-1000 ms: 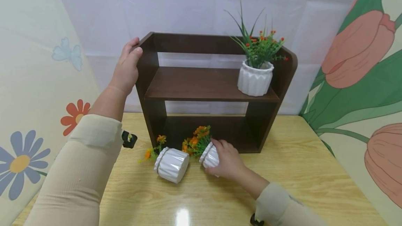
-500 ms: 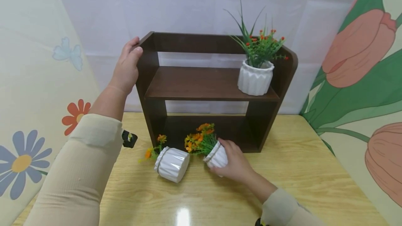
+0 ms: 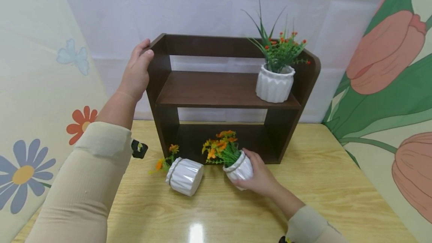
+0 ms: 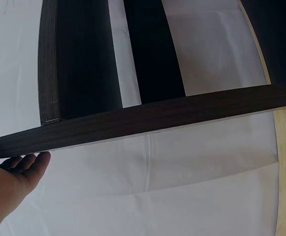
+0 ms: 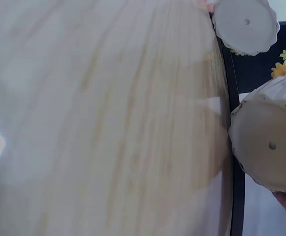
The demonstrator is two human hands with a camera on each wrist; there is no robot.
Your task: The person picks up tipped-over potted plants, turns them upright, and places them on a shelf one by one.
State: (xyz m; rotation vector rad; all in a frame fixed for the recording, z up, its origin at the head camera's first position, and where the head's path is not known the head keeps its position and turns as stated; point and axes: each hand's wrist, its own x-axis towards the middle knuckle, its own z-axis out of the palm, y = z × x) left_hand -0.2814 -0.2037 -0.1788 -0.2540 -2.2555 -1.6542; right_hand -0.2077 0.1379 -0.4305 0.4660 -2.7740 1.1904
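My left hand (image 3: 135,72) is at the upper left side of a dark brown two-tier shelf (image 3: 209,89). In the left wrist view its fingers (image 4: 37,169) touch the outside of the side panel. My right hand (image 3: 258,175) grips a white ribbed flowerpot (image 3: 240,170) with orange flowers (image 3: 221,147), tilted so the blooms lean left. The right wrist view shows this pot's round base (image 5: 268,142) with a small central hole. Another white flowerpot (image 3: 185,177) lies on its side to the left, its yellow-orange flowers (image 3: 165,158) by the shelf's lower left corner.
A third white pot (image 3: 275,85) with grass and red-flowered greenery stands upright at the right end of the upper tier. The shelf stands on a wood-grain table (image 3: 162,220) before a white cloth (image 3: 202,6). Floral panels (image 3: 381,85) flank both sides.
The right hand has moved a little to the right with the orange-flowered pot, which has turned more upright. The left hand and the other two pots stay where they were.
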